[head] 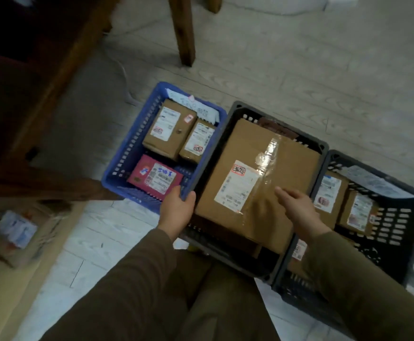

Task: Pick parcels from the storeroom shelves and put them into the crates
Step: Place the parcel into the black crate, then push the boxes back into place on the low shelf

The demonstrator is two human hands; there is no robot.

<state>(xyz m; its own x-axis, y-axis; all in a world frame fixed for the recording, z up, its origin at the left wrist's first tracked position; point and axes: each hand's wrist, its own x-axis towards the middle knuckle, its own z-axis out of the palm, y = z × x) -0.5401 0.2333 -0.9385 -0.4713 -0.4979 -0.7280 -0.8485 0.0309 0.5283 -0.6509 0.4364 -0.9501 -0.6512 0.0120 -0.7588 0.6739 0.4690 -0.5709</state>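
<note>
- Here, three crates stand side by side on the pale floor (299, 70): a blue crate (117, 168) at 9 o'clock, a grey crate (238, 112) in the middle, and a dark crate (398, 217) at 3 o'clock.
- The large parcel (262, 183), taped brown cardboard with a white label, lies flat in the grey crate and fills most of it.
- The left hand (177, 210) grips the grey crate's rim at its 9 o'clock side, where it meets the blue crate, with the fingers (176, 190) curled over the edge.
- The right hand (297, 207) is over the large parcel's 4 o'clock part, its fingers (283, 194) straight, close together and pointing toward 10 o'clock. Whether they touch the cardboard cannot be told.
- The blue crate holds a larger brown parcel (169, 129), a smaller brown parcel (197, 141) just beside it, a red parcel (155, 177) at 6 o'clock and a white bag (196, 107) at 12 o'clock.
- The dark crate holds two labelled parcels (331, 195) (358, 212) side by side.
- A wooden leg (183, 30) stands at 12 o'clock, and a blurred cardboard box (16, 232) sits at 8 o'clock.
</note>
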